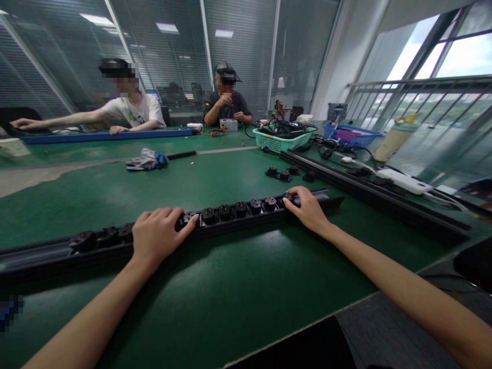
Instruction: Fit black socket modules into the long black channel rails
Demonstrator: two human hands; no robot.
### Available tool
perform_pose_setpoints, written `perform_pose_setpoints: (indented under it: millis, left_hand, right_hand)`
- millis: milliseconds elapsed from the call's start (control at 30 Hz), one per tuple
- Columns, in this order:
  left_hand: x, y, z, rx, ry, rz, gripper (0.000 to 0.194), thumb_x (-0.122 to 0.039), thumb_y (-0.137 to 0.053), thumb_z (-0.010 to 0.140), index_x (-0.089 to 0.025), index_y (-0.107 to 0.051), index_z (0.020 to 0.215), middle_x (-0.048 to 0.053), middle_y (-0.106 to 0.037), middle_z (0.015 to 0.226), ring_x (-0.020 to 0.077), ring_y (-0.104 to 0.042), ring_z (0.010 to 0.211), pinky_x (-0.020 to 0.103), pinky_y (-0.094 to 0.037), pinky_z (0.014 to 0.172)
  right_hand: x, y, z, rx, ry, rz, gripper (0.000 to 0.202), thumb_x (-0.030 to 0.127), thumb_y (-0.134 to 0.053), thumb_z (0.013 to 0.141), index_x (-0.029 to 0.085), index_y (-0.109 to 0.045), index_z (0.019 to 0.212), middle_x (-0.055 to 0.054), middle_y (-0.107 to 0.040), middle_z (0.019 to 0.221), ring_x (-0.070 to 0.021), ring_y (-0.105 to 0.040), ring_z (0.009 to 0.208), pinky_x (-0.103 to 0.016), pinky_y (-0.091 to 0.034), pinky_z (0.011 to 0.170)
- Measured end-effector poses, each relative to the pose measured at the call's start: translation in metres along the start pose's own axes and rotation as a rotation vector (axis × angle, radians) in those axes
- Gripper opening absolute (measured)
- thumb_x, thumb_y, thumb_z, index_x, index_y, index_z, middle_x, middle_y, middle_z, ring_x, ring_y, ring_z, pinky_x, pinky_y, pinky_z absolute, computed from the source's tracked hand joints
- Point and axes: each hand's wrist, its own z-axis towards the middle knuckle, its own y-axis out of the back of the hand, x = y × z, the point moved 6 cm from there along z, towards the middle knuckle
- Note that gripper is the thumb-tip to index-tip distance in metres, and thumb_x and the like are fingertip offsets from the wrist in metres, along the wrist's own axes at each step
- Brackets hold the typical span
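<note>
A long black power strip housing (238, 221), an open channel, lies across the table in front of me. Several black socket modules (224, 211) sit in a row inside it. My left hand (159, 233) is closed over the channel left of the middle, its thumb and fingers around one socket module (189, 217). Farther right, my right hand (305, 207) pinches another socket module (288, 196) at that end of the row. The hand partly covers this module. More modules (85, 240) show left of my left hand.
Loose socket modules (283, 174) lie beyond my right hand. Long black rails (376, 197), a white power strip (403, 181) and a green basket (282, 142) of cables stand to the right. Gloves (146, 160) lie farther back. Two people (134, 110) sit across the table.
</note>
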Motion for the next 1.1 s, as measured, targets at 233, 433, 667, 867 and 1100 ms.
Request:
perform_pose_setpoints:
  millis: [233,433,667,867,1100]
  left_hand:
    - [0.0,0.0,0.0,0.001,-0.001,0.02,0.051,-0.06,-0.036,0.096,-0.021,-0.068,0.089,0.009,-0.071,0.089,0.026,-0.063,0.086,0.037,-0.037,0.075]
    - [0.0,0.0,0.0,0.01,0.009,-0.011,0.052,-0.06,-0.036,0.095,-0.02,-0.068,0.089,0.01,-0.071,0.088,0.0274,-0.063,0.087,0.038,-0.036,0.076]
    - [0.0,0.0,0.0,0.007,0.008,-0.012,0.052,-0.061,-0.036,0.096,-0.02,-0.068,0.089,0.01,-0.071,0.089,0.027,-0.063,0.087,0.037,-0.036,0.075]
    - [0.0,0.0,0.0,0.01,0.002,-0.003,0.053,-0.061,-0.035,0.096,-0.02,-0.068,0.089,0.01,-0.07,0.088,0.0276,-0.063,0.086,0.038,-0.037,0.075]
    - [0.001,0.0,-0.001,-0.001,0.001,0.001,0.053,-0.061,-0.035,0.096,-0.02,-0.068,0.09,0.01,-0.071,0.089,0.0272,-0.063,0.084,0.037,-0.037,0.074]
  right_hand:
    - [-0.003,0.002,-0.001,-0.002,-0.012,-0.039,0.028,0.047,-0.05,0.092,0.021,-0.055,0.099,-0.013,-0.063,0.108,-0.0283,-0.057,0.105,-0.044,-0.046,0.092]
    - [-0.006,0.005,-0.001,-0.015,-0.02,-0.057,0.027,0.047,-0.051,0.092,0.021,-0.055,0.098,-0.012,-0.063,0.107,-0.0282,-0.056,0.105,-0.043,-0.045,0.093]
    - [-0.008,0.008,0.0,-0.017,-0.014,-0.08,0.027,0.046,-0.051,0.092,0.021,-0.056,0.098,-0.013,-0.062,0.106,-0.0287,-0.056,0.105,-0.044,-0.045,0.092]
    - [-0.009,0.012,0.001,-0.023,0.004,-0.088,0.023,0.043,-0.052,0.091,0.021,-0.056,0.095,-0.012,-0.061,0.103,-0.0291,-0.053,0.105,-0.045,-0.044,0.093]
    - [-0.006,0.018,0.002,-0.068,0.076,-0.18,0.02,0.043,-0.054,0.09,0.023,-0.055,0.089,-0.01,-0.06,0.095,-0.0278,-0.052,0.094,-0.044,-0.043,0.086]
